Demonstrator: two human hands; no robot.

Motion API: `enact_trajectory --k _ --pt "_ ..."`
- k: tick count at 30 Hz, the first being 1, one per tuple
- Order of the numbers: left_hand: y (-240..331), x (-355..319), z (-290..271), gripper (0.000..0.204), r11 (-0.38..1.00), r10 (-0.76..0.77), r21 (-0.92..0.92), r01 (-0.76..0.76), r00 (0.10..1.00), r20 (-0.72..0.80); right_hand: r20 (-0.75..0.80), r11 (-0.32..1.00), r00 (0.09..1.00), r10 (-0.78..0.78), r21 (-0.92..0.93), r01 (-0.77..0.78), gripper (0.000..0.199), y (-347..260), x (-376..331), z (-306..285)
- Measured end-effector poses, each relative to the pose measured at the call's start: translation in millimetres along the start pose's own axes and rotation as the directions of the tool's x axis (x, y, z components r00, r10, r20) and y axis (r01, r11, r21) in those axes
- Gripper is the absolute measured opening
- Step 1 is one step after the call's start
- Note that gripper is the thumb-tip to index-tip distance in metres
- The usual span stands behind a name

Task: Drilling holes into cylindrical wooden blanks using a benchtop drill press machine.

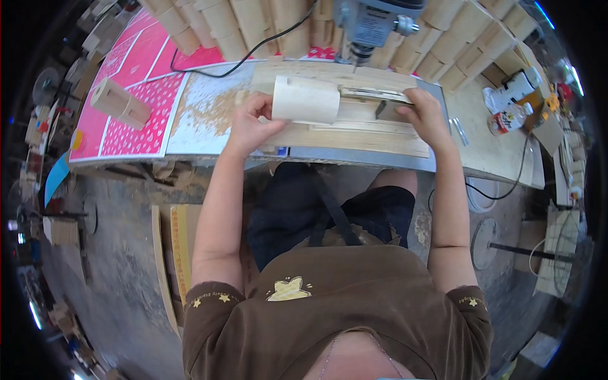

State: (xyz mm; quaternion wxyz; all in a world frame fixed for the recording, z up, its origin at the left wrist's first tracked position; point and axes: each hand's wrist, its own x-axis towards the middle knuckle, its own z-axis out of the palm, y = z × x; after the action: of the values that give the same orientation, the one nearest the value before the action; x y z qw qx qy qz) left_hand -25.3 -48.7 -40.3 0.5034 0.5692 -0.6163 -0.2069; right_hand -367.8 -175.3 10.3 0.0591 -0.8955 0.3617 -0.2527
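Plywood sleeve [306, 99] pinched by left hand [248, 126] under drill press [370, 28]; right hand [425, 116] presses jig [354, 120] (positioning step); next needs steady alignment.

A single fisheye view looks steeply down from the person's head, close over lap and forearms. It faces forward onto the workbench [494, 158], whose straight edges bow toward the dark circular rim, floor showing either side.

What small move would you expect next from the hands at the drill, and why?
Probably the left hand slides the pale curved wooden piece rightward under the grey drill press: the piece lies left of the drill head, while the right hand rests on the flat wooden jig.
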Motion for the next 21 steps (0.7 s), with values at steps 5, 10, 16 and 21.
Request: enact_trajectory --k 5,10,16,21 --pt "21 -10 -55 0.022 0.842 -0.370 -0.424 0.333 0.929 -0.007 -0.022 1.000 1.000 0.009 0.020 -0.008 0.029 -4 -3 -1" --pt "20 -32 -99 0.024 0.797 -0.482 -0.472 0.378 0.868 -0.120 -0.010 0.999 0.999 -0.030 0.044 0.030 0.032 -25 -8 -3" --pt "42 -36 -158 0.030 0.844 -0.399 0.184 0.504 0.819 -0.412 -0.049 0.999 0.998 -0.033 0.028 0.034 0.036 -23 -20 -2" --pt "32 -9 -244 0.033 0.565 0.062 0.723 0.398 0.853 -0.519 -0.041 1.000 0.999 0.000 0.015 0.000 0.037 -28 -18 0"
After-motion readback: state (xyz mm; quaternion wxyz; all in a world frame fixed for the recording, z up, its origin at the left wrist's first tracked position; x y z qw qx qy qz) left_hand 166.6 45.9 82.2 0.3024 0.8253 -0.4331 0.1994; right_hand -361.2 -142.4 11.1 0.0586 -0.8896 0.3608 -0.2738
